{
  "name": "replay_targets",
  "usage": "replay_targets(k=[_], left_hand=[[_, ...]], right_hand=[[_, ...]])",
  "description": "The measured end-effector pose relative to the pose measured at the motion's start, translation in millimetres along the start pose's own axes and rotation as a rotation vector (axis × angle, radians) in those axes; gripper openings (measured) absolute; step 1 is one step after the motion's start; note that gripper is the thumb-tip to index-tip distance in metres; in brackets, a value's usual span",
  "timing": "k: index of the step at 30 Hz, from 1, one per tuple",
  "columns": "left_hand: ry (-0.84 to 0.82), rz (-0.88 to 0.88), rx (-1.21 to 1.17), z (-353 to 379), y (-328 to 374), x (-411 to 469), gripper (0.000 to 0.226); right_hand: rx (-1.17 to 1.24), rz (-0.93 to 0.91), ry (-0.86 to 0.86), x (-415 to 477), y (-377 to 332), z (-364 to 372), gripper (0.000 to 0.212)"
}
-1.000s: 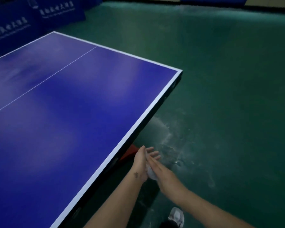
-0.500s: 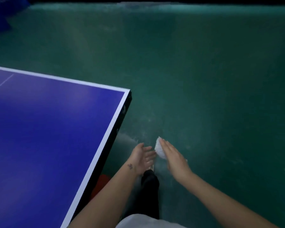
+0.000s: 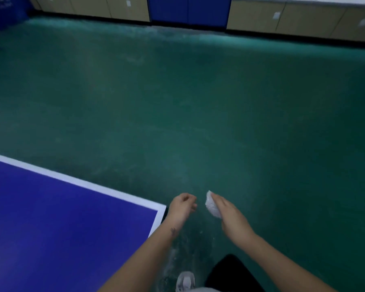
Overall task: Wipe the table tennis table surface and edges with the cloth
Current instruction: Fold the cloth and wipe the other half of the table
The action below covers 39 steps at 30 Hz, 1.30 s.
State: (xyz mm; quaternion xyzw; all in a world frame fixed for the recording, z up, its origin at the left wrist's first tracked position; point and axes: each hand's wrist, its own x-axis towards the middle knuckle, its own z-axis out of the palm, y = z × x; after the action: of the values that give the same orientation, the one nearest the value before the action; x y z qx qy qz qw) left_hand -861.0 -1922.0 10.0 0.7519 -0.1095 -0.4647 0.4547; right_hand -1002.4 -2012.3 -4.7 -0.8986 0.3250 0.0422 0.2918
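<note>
The blue table tennis table with its white border fills the lower left, its corner at about mid-frame bottom. My right hand holds a small crumpled white cloth out over the green floor, to the right of the table corner. My left hand hovers just beyond the corner, fingers loosely curled, holding nothing. The two hands are a short gap apart and neither touches the table.
Green floor stretches ahead to beige cabinets and a blue panel along the far wall. My shoe and dark trouser leg show at the bottom edge, next to the table's corner.
The view has swung right, so the table has slid to the lower left. My hands, pressed together around the cloth a second ago, have parted, and the cloth stays with the right hand.
</note>
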Motion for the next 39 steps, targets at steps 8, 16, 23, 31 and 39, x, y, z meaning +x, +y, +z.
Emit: replay_targets(k=[8,16,23,31,39], left_hand=[[0.323,0.108,0.31,-50.5,32.5,115.7,0.023],[0.675,-0.121,0.059,-87.1,92.5,196.2,0.024],[1.007,-0.254,0.101,-146.2,110.2,195.4,0.029],[1.206,-0.38,0.097,-270.1,79.2,197.1,0.031],[1.322,-0.373,0.02,-440.3,77.9,207.5,0.031]], right_hand=[[0.05,-0.212,-0.214,179.2,-27.7,-22.0,0.076],[0.11,-0.479,-0.431,338.6,-60.1,-54.0,0.049],[0.081,-0.763,-0.605,424.5,-155.6,-36.7,0.046],[-0.026,-1.012,-0.728,477.2,-304.7,38.4,0.051],[-0.004,-0.978,-0.764,536.9,-460.1,87.7,0.047]])
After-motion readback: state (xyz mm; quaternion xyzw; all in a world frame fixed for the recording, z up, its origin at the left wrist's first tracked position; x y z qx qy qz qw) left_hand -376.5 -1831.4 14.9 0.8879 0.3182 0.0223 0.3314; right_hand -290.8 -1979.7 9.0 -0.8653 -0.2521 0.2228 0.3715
